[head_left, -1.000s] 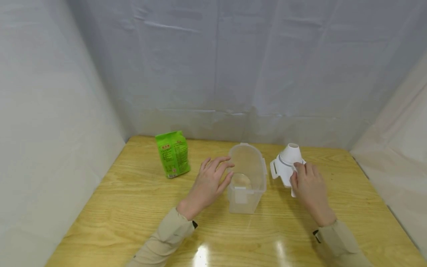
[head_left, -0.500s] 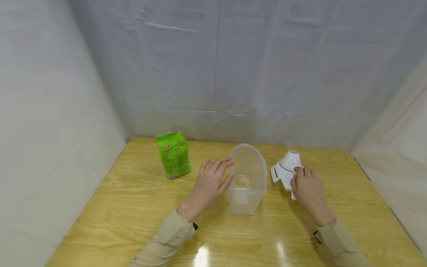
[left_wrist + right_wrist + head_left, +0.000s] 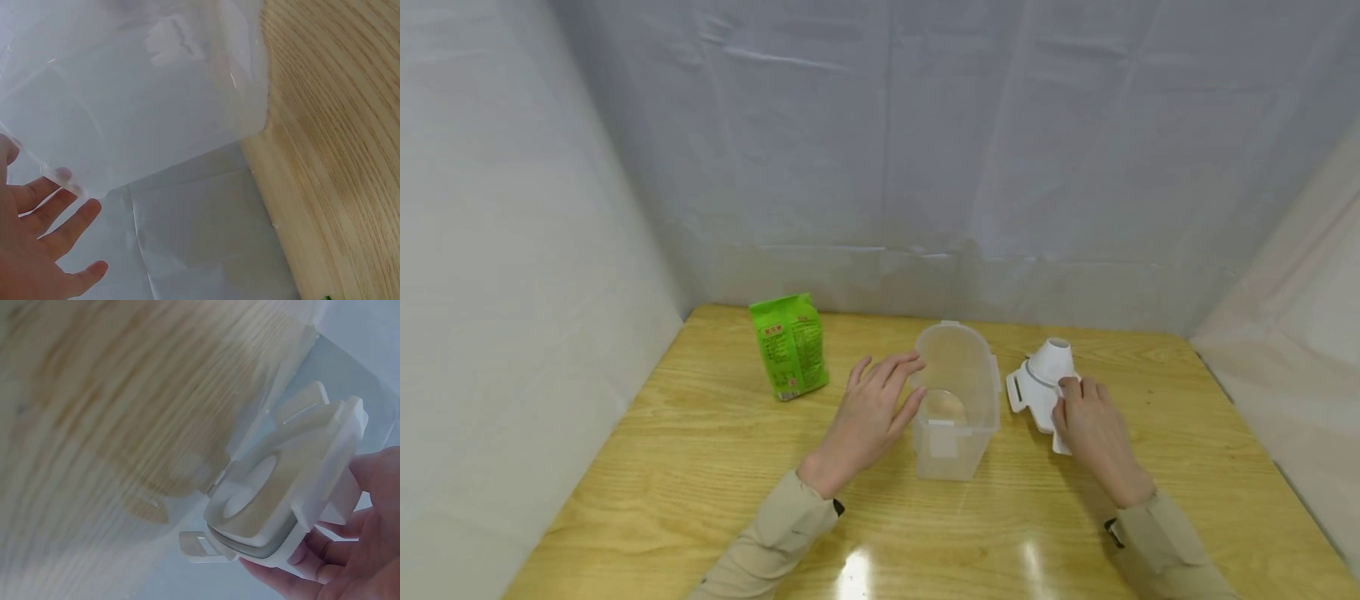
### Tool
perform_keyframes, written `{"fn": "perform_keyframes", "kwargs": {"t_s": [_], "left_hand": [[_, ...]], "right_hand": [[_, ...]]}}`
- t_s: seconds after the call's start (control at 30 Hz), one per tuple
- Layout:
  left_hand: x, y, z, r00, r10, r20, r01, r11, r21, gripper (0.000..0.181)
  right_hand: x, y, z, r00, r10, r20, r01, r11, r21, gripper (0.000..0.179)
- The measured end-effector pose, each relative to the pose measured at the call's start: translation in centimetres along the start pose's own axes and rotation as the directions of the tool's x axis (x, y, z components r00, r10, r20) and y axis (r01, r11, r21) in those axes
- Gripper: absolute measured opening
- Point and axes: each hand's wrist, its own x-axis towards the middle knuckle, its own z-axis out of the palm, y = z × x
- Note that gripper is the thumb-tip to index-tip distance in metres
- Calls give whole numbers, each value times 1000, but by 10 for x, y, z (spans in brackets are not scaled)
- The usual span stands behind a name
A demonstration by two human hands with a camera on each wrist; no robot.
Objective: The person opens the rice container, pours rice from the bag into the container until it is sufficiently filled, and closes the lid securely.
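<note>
A tall translucent plastic container (image 3: 957, 454) with an open top stands on the table. Along its left rim my left hand (image 3: 865, 417) rests its fingertips, the fingers loosely extended. The left wrist view has the same hand (image 3: 47, 234) at the edge of the container wall (image 3: 150, 119). To the right, my right hand (image 3: 1096, 433) grips a white lid (image 3: 1043, 400) with a cone-shaped spout and side clips, tilted and held above the table. From the right wrist camera, the lid's hollow underside (image 3: 275, 481) shows, with fingers curled beneath its edge.
A green printed bag (image 3: 792, 348) stands upright at the back left of the wooden table (image 3: 700, 467). Pale sheeting (image 3: 880, 167) hangs behind the table and along both sides.
The right hand has brought the lid slightly lower and nearer to me, its spout sinking in the head view. The left hand, container and bag stay where they were.
</note>
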Motion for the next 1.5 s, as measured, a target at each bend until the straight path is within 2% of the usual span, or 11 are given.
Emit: {"fn": "perform_keyframes", "kwargs": {"t_s": [0.23,0.6,0.97,1.27,1.5], "left_hand": [[0,1,0,1000,-4,3,4,1000,0,39],[0,1,-1,1000,-19,23,19,1000,7,37],[1,1,-1,998,-33,49,33,999,10,38],[0,0,0,999,-23,32,22,1000,14,40],[0,1,0,999,-32,42,31,999,15,37]], "right_hand": [[-1,-1,1,1000,-13,13,13,1000,3,19],[-1,-4,-2,991,52,126,-54,998,14,24],[-2,-3,1,988,64,138,-65,998,3,26],[-2,-4,0,976,78,203,-80,997,3,30],[-2,-4,-1,958,105,266,-111,994,8,36]]}}
